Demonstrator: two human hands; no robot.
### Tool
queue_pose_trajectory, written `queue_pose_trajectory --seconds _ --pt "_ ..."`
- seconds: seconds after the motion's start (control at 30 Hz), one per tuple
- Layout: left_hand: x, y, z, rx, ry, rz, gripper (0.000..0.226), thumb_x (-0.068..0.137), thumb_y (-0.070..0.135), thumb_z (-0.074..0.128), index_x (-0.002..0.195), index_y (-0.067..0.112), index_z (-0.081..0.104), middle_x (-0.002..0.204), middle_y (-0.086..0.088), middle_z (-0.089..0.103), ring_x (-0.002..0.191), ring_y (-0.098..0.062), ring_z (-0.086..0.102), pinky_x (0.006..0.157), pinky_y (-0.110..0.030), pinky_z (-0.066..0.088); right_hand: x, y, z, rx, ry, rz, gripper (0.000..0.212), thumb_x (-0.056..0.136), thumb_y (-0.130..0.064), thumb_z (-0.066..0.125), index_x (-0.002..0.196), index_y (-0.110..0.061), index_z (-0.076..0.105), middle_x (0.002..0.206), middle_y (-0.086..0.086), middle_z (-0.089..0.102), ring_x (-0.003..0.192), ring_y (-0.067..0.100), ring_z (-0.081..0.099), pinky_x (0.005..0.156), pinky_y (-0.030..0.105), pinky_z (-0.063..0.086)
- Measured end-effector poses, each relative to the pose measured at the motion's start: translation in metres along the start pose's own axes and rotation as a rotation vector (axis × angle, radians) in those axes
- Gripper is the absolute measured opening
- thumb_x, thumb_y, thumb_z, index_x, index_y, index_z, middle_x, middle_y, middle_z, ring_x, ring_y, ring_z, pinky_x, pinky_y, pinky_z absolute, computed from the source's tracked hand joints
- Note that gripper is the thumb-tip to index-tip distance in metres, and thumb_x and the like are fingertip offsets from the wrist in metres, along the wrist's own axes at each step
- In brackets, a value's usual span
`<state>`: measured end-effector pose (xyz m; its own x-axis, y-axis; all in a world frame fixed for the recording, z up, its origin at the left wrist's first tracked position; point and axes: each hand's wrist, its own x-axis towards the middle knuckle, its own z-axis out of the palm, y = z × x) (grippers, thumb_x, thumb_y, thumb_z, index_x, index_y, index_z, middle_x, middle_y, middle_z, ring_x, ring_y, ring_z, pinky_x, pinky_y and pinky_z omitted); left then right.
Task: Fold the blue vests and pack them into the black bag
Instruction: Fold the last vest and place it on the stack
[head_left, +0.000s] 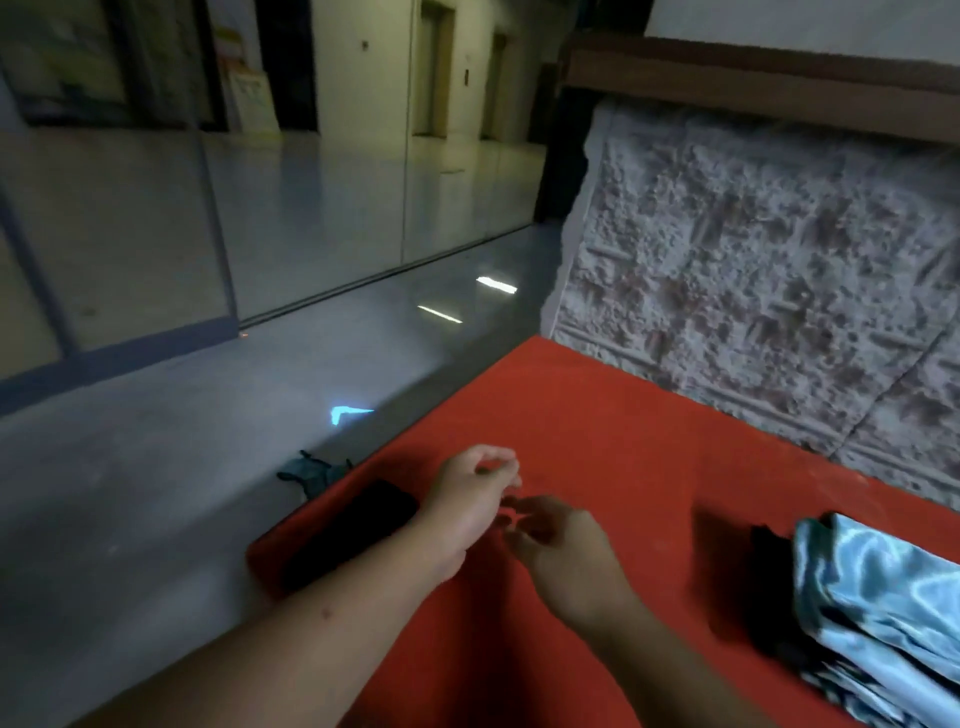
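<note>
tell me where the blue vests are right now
In the head view the blue vests lie in a shiny pile at the lower right edge of the red cloth, to the right of both hands, neither of which touches them.

Dim indoor shot, greenish cast, soft all over. Ceiling-light glare streaks on the glossy floor, plus a cyan glint there. My left hand and right hand are motion-blurred, fingers smeared. Blue vests show satin sheen; dark shadow beside them. Wide-angle bending at edges, wall lines tilt.
</note>
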<state>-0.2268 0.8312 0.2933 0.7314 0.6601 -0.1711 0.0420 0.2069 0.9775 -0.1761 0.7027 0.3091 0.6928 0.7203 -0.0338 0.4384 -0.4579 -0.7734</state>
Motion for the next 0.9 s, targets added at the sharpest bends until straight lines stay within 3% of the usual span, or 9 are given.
queue_pose_trajectory --seconds 0.13,0.27,0.43,0.7,0.83,0.9 --pt "0.028 0.001 -0.082 -0.052 0.105 -0.014 0.009 0.102 0.021 0.059 0.106 0.02 0.066 0.098 -0.009 0.072 0.077 -0.017 0.068 0.064 -0.029 0.051 0.041 -0.028 0.062 0.036 -0.115 -0.025 0.02 0.09 -0.028 0.071 0.109 -0.032 0.069 0.091 -0.007 0.076 0.077 0.004 0.068 0.078 0.031 0.054" --pt "0.058 -0.005 -0.15 -0.094 0.171 -0.031 0.011 0.103 0.02 0.058 0.108 0.016 0.065 0.095 -0.01 0.071 0.069 -0.017 0.066 0.055 -0.026 0.048 0.081 -0.04 0.108 0.018 -0.158 -0.066 0.021 0.091 -0.023 0.071 0.087 -0.042 0.065 0.09 -0.012 0.077 0.081 0.001 0.069 0.081 0.03 0.056" --pt "0.1 -0.025 -0.216 -0.086 0.223 -0.066 0.011 0.102 0.02 0.059 0.105 0.014 0.067 0.096 -0.012 0.072 0.069 -0.022 0.067 0.052 -0.025 0.049 0.121 -0.037 0.142 0.008 -0.148 -0.054 0.016 0.09 -0.025 0.074 0.106 -0.026 0.072 0.092 -0.011 0.076 0.088 0.006 0.071 0.085 0.032 0.057" --pt "0.162 -0.088 -0.261 -0.04 0.282 -0.185 0.015 0.1 0.009 0.057 0.11 0.012 0.068 0.102 -0.013 0.074 0.076 -0.024 0.07 0.052 -0.026 0.051 0.159 -0.018 0.154 -0.04 -0.091 -0.12 0.009 0.088 -0.023 0.076 0.096 -0.028 0.077 0.082 -0.017 0.075 0.078 -0.004 0.068 0.073 0.017 0.053" --pt "0.201 -0.119 -0.269 -0.006 0.329 -0.212 0.012 0.093 0.012 0.068 0.104 0.015 0.072 0.1 -0.011 0.076 0.082 -0.028 0.073 0.056 -0.028 0.053 0.196 -0.019 0.164 0.024 -0.118 -0.138 0.005 0.087 -0.023 0.077 0.092 -0.025 0.078 0.086 -0.015 0.076 0.084 -0.004 0.069 0.084 0.021 0.054" --pt "0.219 -0.136 -0.269 0.056 0.309 -0.214 0.013 0.095 0.016 0.067 0.105 0.016 0.074 0.097 -0.011 0.076 0.079 -0.026 0.072 0.057 -0.029 0.054 0.213 -0.021 0.17 0.083 -0.108 -0.134 0.006 0.087 -0.022 0.078 0.093 -0.021 0.078 0.083 -0.012 0.077 0.077 -0.003 0.069 0.078 0.022 0.055"
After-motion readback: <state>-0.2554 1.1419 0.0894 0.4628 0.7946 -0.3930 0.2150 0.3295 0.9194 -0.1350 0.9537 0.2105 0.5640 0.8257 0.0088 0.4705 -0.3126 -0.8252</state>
